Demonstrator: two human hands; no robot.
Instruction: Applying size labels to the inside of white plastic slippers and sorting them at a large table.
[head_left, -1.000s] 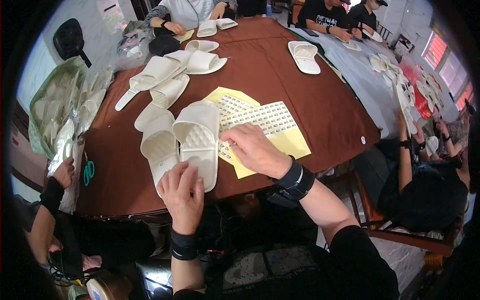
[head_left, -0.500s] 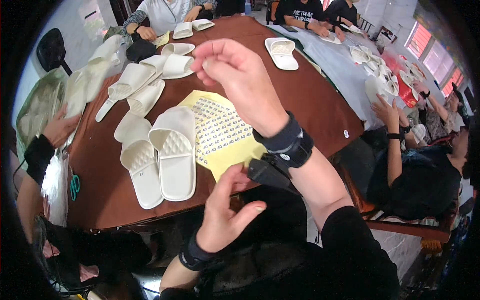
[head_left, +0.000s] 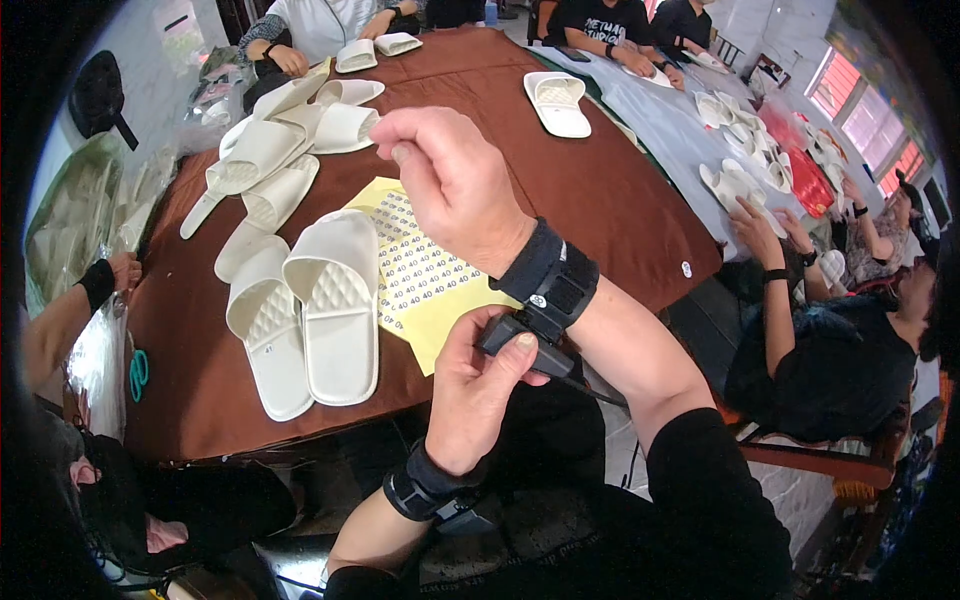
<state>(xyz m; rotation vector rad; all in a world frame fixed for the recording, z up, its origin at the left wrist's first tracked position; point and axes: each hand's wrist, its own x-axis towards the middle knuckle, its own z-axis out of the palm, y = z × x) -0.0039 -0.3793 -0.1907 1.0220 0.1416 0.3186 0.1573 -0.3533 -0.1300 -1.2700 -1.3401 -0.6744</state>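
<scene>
My left hand [head_left: 470, 405] is closed on a small black box [head_left: 545, 360] that hangs by the black wristband [head_left: 552, 285] of my right arm, its thumb pressed on top. My right hand [head_left: 452, 185] is raised over the table with its fingers curled; what they hold, if anything, is hidden. Below it lie yellow sheets of printed stickers [head_left: 430, 272], partly covered by my hand. To their left a pair of white slippers lies side by side: a left slipper [head_left: 280, 370] with a small sticker on its insole, and a right slipper [head_left: 342, 350] overlapping the sheets.
More white slippers [head_left: 262, 155] are heaped at the far left of the brown-covered table [head_left: 640, 220]. A single slipper [head_left: 560, 105] lies at the far right. Teal scissors [head_left: 138, 375] lie at the left edge. Co-workers sit around, one person's hand [head_left: 125, 270] at the left edge.
My left hand has closed from open onto the black box at my right wrist. My right hand has lowered slightly. At the left, another person's hand has moved down.
</scene>
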